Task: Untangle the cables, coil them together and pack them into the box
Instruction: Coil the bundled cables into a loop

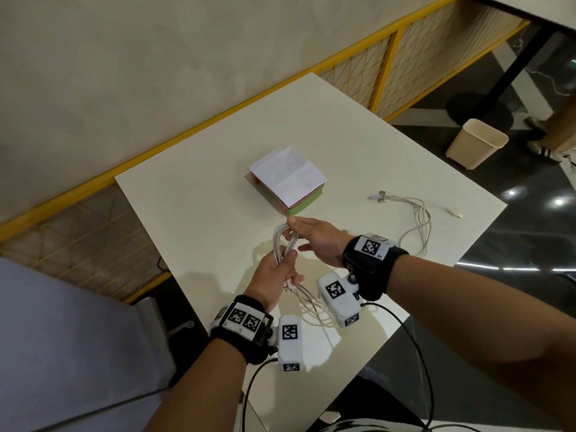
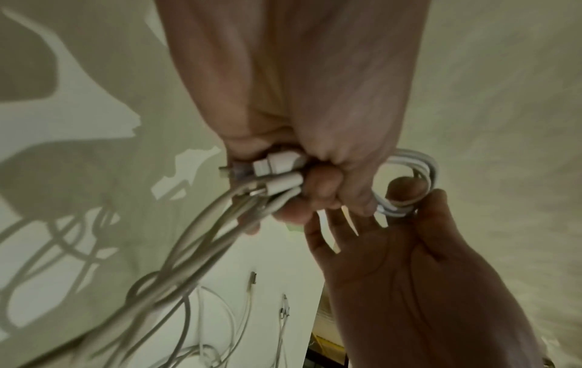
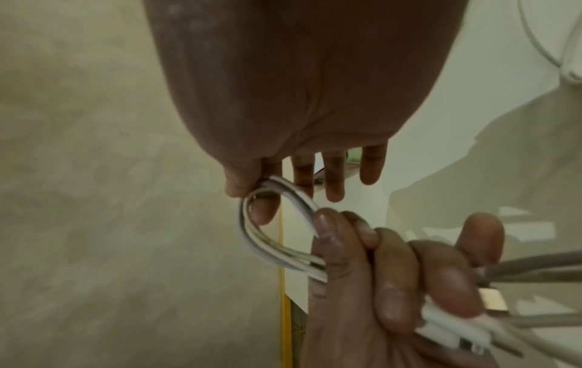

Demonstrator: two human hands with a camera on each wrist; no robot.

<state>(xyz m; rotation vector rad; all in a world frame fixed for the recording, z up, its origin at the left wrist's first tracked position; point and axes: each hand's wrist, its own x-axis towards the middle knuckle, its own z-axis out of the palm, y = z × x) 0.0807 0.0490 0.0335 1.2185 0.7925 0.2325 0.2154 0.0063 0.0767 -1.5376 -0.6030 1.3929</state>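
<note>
My left hand (image 1: 284, 265) grips a bundle of white cables (image 1: 282, 240) above the white table (image 1: 199, 219), with several white plugs (image 2: 278, 169) sticking out of the fist. A short loop of the bundle (image 3: 252, 231) rises past the fingers. My right hand (image 1: 292, 228) pinches the top of that loop between thumb and index finger, the other fingers (image 3: 371, 166) held straight. The bundle's loose tails (image 1: 311, 310) hang down to the table under my right wrist. The box (image 1: 304, 207), green-sided with a white flap raised over it, stands just beyond the hands.
A second heap of white cables (image 1: 417, 216) with plugs lies on the table to the right. A yellow-framed mesh railing (image 1: 392, 57) runs along the table's far side. A cream bin (image 1: 477, 141) stands on the dark floor at right, near another person's feet (image 1: 542, 151).
</note>
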